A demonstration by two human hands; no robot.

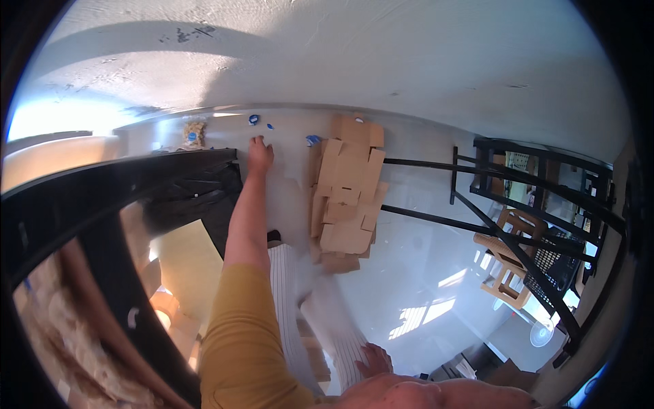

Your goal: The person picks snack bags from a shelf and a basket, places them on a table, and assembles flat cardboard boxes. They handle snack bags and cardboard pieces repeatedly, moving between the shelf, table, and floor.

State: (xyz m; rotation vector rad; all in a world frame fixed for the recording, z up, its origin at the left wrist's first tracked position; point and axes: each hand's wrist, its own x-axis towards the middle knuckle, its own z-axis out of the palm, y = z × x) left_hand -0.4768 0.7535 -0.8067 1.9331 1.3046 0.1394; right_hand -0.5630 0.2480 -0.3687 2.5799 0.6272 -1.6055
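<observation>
My left hand (260, 155) reaches out low over the floor beside the wall, fingers slightly apart, with nothing visible in it. Just beyond its fingertips lie a small blue-and-white object (254, 119) and a small blue piece (270, 127). Crumpled blue wrapping (312, 139) rests to the right, against a stack of flattened cardboard boxes (352, 179). On the left by the wall is a clear bag of pale yellow pieces (194, 134) with a blue label. My right hand (375, 359) rests on my striped trouser leg, its fingers somewhat spread.
A black frame (122, 176) and black plastic sheeting (194, 199) border my left arm. Right of the cardboard, long black metal bars (434, 214) reach a black rack. Tan plastic stools (506, 276), a black crate (554, 260) and a fan (541, 332) stand further right.
</observation>
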